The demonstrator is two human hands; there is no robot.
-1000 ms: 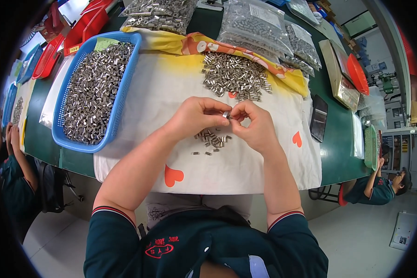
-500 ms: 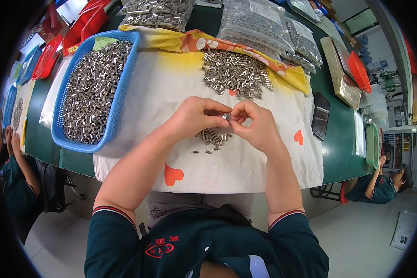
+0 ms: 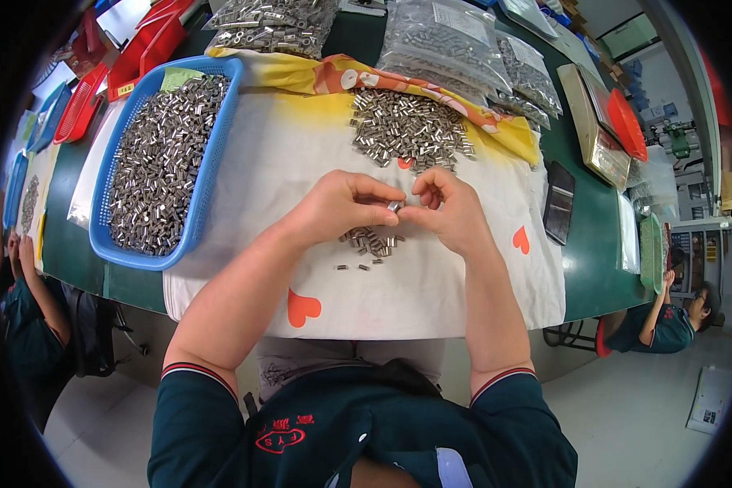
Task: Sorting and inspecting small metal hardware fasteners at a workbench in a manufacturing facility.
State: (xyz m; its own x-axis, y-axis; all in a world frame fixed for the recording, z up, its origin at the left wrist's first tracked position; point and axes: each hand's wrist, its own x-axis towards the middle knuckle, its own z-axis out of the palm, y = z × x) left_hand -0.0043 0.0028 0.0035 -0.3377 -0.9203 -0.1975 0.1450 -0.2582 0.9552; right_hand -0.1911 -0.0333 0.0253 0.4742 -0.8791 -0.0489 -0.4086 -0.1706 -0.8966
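Observation:
Over the white cloth, my left hand (image 3: pixel 342 209) pinches a small shiny metal sleeve (image 3: pixel 394 206) between thumb and fingertips. My right hand (image 3: pixel 451 213) is close against it on the other side: its thumb reaches to the piece, while its index finger is lifted off and the fingers are bent, apart from the thumb. Below the hands lies a small pile of metal sleeves (image 3: pixel 370 242), partly hidden by my left hand, with a few loose ones in front. Farther back is a larger heap of the same sleeves (image 3: pixel 411 130).
A blue basket (image 3: pixel 96 236) full of sleeves stands at left. Bags of metal parts (image 3: pixel 443 41) line the back behind a rolled yellow cloth edge (image 3: pixel 301 75). A dark phone (image 3: pixel 560 203) and a scale (image 3: pixel 598 138) are at right. Other people sit at both sides.
My right index finger has lifted off the metal sleeve and drawn back, opening a gap to the thumb. My left hand keeps its pinch. The view has shifted slightly.

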